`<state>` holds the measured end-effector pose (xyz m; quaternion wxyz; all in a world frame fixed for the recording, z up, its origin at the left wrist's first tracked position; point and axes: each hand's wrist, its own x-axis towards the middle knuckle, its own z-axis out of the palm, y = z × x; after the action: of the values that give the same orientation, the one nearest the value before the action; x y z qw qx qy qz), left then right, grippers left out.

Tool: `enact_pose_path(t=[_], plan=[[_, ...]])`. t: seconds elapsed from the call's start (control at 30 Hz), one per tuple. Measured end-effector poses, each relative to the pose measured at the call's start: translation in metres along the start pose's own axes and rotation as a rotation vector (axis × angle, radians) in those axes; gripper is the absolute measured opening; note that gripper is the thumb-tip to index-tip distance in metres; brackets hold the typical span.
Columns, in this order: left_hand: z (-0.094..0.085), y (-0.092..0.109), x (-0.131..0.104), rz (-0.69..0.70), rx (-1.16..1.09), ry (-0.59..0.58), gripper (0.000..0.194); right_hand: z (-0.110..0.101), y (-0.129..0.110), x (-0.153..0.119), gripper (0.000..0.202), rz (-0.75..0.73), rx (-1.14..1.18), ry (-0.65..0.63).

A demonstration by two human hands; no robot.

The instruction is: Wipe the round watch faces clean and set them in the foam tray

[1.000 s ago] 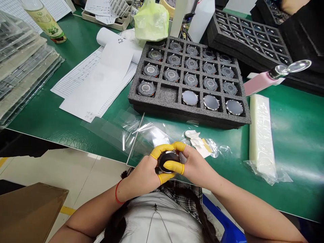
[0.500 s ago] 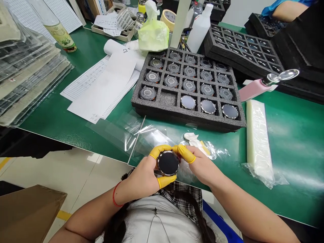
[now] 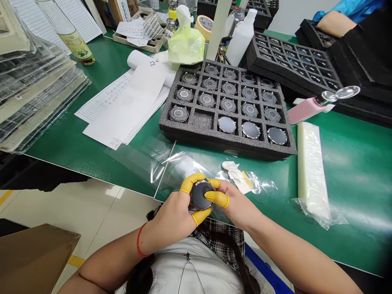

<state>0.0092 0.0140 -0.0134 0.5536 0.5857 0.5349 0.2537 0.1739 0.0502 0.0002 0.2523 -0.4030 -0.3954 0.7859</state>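
A round watch case (image 3: 200, 197) with a dark face and silver rim is held near the table's front edge. My left hand (image 3: 180, 206) grips its rim between yellow-covered finger and thumb. From the other side my right hand (image 3: 232, 202) pinches the case, one yellow-covered digit lying on the dark face. Beyond the hands stands a black foam tray (image 3: 196, 132) of round watch cases; one front-row compartment, second from the left, is vacant. Three cases at the front right lie with smooth faces up. Clear plastic film (image 3: 147, 163) lies just beyond my left hand.
White pads (image 3: 235, 175) lie beyond my right hand. At the right are a wrapped pale block (image 3: 314, 171) and a pink bottle (image 3: 306, 110). Papers (image 3: 122, 106) and stacked plastic trays (image 3: 39, 90) cover the left. Another person's arm (image 3: 335, 23) shows at the upper right.
My right hand has shifted slightly left, and its yellow-covered digit now rests on the watch face. My left hand keeps its hold on the rim.
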Motion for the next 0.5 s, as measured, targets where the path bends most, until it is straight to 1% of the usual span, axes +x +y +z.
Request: enact_pose_path(t=[0.1,0.2,0.27,0.33,0.4,0.5], plan=[[-0.0004,0.0003,0.0005,0.002,0.0,-0.008,0.058,0.0,0.0025,0.0018,0.029,0.022,-0.001,0.033],[-0.0009,0.0005,0.0014,0.008,-0.047,-0.033,0.06,-0.0009,0.0036,0.0023,0.036,0.047,-0.001,0.151],[-0.0014,0.0006,0.0021,-0.007,-0.059,-0.04,0.061,-0.0016,0.0021,0.0016,0.037,0.027,-0.027,0.192],[-0.0018,0.0005,0.0026,-0.027,-0.056,-0.043,0.062,-0.0018,-0.0002,0.0002,0.034,0.008,-0.068,0.148],[-0.002,0.0,0.0032,-0.032,-0.046,-0.054,0.057,-0.001,-0.0019,-0.001,0.029,0.006,-0.1,0.083],[-0.0013,-0.0006,0.0043,-0.017,-0.03,-0.053,0.058,0.0011,-0.0015,-0.0019,0.033,-0.005,-0.135,0.048]])
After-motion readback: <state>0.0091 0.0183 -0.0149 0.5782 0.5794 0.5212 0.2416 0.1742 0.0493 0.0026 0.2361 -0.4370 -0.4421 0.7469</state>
